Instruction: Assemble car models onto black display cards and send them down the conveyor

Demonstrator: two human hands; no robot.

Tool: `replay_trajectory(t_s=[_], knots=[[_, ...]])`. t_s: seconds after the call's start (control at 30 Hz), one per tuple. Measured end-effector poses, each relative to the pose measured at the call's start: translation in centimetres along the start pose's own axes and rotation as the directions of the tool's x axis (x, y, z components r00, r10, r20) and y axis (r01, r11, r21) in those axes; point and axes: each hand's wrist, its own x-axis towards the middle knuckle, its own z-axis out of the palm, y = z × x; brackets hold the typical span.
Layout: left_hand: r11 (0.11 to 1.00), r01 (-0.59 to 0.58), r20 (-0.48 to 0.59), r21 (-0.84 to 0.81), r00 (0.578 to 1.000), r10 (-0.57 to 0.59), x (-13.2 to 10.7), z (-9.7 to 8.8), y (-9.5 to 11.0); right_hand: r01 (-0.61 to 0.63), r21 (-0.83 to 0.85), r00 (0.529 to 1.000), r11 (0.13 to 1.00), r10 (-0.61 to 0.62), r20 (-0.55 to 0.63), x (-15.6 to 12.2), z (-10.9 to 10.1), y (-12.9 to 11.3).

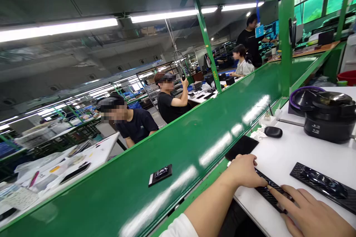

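A long black panel with a carbon-fibre pattern [274,197] lies at the white table's near edge, between my two hands. My left hand [246,171] grips its far end, thumb along the top and fingers curled over the side. On the near end, my right hand [310,207] has its fingers laid over the panel and its thumb at the lower edge; the palm side is hidden. A similar panel with a glossy raised middle [324,185] rests on the table to the right. Just beyond my left hand is a flat black phone-like slab [241,148].
A green conveyor belt [189,137] runs diagonally past the table, carrying a small dark part [160,174]. A black round pot-like appliance [329,116] and a dark oval case [273,132] stand on the table. A green post [287,37] rises behind. Several people sit or stand across the belt.
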Motion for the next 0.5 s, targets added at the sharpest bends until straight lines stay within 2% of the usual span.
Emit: replay_trajectory(t_s=[0.33,0.5], knots=[[0.998,0.036,0.067,0.051,0.997,-0.04,0.8,-0.9,0.8,-0.025,-0.028,1.0,0.999,0.025,0.003,0.4,-1.0,-0.9],[0.998,0.036,0.086,0.06,0.995,-0.042,0.7,-1.1,0.9,0.0,-0.068,0.999,0.998,-0.003,-0.049,1.0,-1.9,-1.1]])
